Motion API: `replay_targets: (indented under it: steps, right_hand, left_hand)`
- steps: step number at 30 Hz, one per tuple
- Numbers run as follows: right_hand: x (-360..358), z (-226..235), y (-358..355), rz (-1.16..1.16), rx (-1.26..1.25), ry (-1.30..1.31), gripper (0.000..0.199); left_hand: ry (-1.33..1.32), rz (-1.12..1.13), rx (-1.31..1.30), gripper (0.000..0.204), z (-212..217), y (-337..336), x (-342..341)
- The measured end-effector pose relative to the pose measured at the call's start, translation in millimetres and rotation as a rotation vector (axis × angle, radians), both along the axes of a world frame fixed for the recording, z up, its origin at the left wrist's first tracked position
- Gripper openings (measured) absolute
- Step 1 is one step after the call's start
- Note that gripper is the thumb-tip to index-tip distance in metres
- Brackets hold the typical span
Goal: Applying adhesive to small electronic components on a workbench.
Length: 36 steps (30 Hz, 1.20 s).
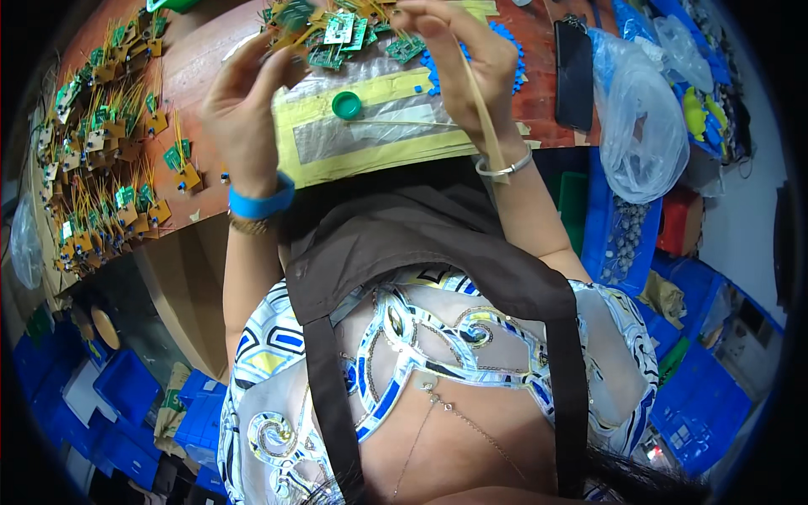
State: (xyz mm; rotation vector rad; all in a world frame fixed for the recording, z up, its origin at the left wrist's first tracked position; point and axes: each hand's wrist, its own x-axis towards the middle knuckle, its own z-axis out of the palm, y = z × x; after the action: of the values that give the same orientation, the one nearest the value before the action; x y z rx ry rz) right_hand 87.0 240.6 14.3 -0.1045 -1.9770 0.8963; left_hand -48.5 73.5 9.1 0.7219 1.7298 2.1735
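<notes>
My left hand, with a blue band at its wrist, is raised over the left side of the work mat. Its fingers are curled together, and what they hold, if anything, is hidden. Beyond its fingertips is a blurred green circuit board; whether they touch I cannot tell. My right hand is closed around a long thin tan stick that runs down across the palm to the wrist. Its fingertips pinch near several green circuit boards. Below, between both hands, a small green round cap rests on the yellow-edged mat.
Rows of small boards with yellow wires cover the table's left side. Small blue parts lie behind my right hand. A black phone and a clear plastic bag are at the right. Blue bins stand below.
</notes>
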Motion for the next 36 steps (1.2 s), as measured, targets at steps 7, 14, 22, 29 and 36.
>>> replay_targets:
  steps: [7,14,22,29,36]
  right_hand:
    - [26.4,-34.2,-47.8,0.251,-0.483,-0.342,0.057]
    - [21.3,-49.8,-58.7,0.200,-0.283,-0.330,0.044]
    - [23.4,-44.5,-58.6,0.205,-0.352,-0.356,0.047]
    - [25.0,-18.1,-71.4,0.353,-0.661,-0.225,0.058]
    - [20.2,-20.4,-76.3,0.369,-0.697,-0.263,0.060]
  left_hand:
    - [-0.490,0.080,-0.032,0.027,-25.4,-52.5,10.2]
    - [-0.390,0.181,-0.011,0.022,-39.8,-51.8,22.0]
    - [0.107,0.235,-0.120,0.023,-43.5,-44.0,28.0]
    - [-0.378,-0.161,-0.066,0.039,-24.9,-44.5,37.3]
    - [-0.472,-0.191,-0.061,0.041,-11.0,-45.1,42.9]
